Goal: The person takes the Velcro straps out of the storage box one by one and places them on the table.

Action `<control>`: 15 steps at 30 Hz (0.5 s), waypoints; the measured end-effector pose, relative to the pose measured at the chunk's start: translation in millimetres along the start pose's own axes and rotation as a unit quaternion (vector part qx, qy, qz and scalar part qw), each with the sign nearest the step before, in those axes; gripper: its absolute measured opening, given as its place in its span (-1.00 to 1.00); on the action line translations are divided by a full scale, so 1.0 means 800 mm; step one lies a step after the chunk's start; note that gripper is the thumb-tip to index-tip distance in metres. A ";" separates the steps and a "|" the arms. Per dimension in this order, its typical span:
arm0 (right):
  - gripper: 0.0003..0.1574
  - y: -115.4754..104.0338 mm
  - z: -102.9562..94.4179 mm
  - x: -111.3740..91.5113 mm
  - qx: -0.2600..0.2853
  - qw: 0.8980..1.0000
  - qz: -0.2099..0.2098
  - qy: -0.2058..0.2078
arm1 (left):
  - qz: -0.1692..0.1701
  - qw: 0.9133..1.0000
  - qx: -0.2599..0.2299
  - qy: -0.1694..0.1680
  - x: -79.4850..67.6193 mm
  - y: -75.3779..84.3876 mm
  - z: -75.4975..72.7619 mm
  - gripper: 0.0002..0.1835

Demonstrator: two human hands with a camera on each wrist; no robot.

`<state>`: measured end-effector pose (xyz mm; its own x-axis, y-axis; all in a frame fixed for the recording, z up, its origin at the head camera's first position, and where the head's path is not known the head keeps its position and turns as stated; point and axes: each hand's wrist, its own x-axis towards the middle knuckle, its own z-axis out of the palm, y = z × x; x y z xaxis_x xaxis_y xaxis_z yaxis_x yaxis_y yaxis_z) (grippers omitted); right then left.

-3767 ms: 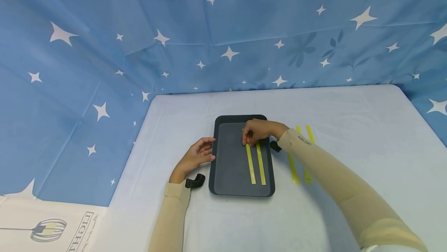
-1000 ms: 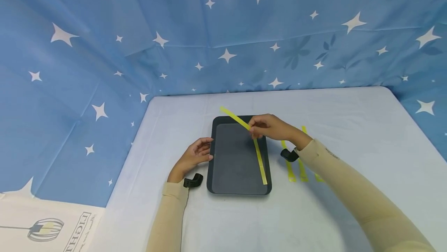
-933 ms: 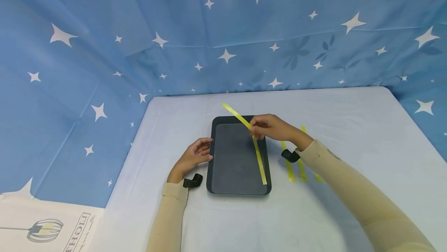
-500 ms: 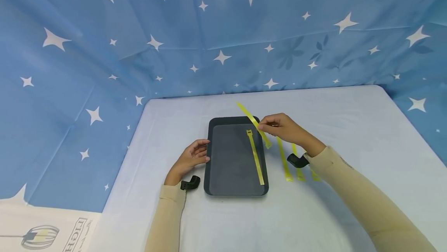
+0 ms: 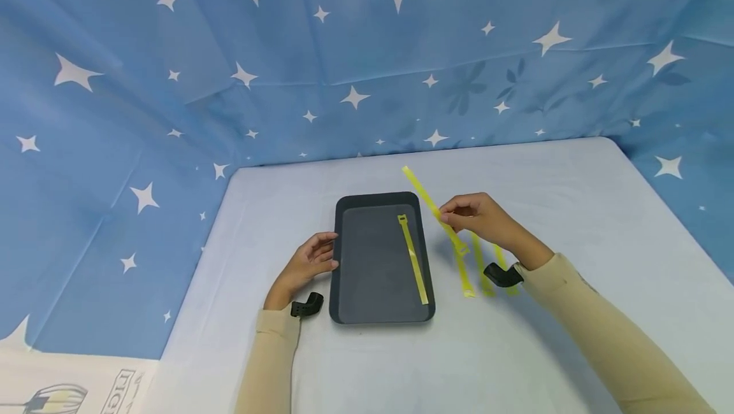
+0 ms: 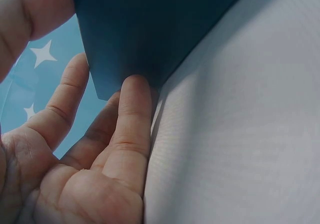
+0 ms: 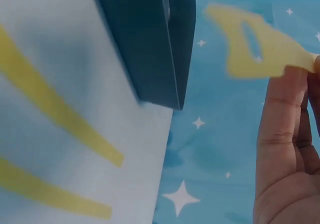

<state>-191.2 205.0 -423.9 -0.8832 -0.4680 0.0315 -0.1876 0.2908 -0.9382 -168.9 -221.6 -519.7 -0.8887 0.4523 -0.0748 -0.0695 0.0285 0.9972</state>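
My right hand (image 5: 480, 215) pinches a yellow cable strap (image 5: 423, 192) between thumb and fingers, above the table just right of the dark grey tray (image 5: 367, 274). The strap slants, its slotted head (image 7: 252, 43) large and blurred in the right wrist view. Inside the tray, toward its right side, lies another yellow strap (image 5: 414, 261), slotted end away from me. At the tray's left side, my left hand (image 5: 304, 267) rests with loosely bent fingers; in the left wrist view its fingertips (image 6: 135, 86) touch the tray wall.
Several yellow straps (image 5: 480, 264) lie side by side on the white table (image 5: 367, 369), right of the tray and partly under my right arm. A blue curtain with white stars (image 5: 321, 83) hangs behind and left of the table.
My right hand has lifted one of two straps out of the tray and carried it right, past the tray's edge. The other strap stays inside. My left hand keeps its place at the tray.
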 end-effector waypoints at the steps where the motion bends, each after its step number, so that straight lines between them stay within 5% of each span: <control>1: -0.73 0.001 -0.001 -0.002 0.000 1.000 0.001 0.002 | 0.001 1.000 0.000 0.000 0.000 0.000 0.000 -0.21; 15: -0.72 0.014 -0.029 -0.043 0.007 0.998 0.032 0.046 | 0.003 1.000 0.007 0.001 0.000 0.000 0.001 -0.23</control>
<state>-172.9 243.6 -427.5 -0.9290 -0.3700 0.0020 -0.1241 0.3064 -0.9438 -168.7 -221.2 -519.8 -0.8904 0.4500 -0.0681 -0.0571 0.0380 0.9976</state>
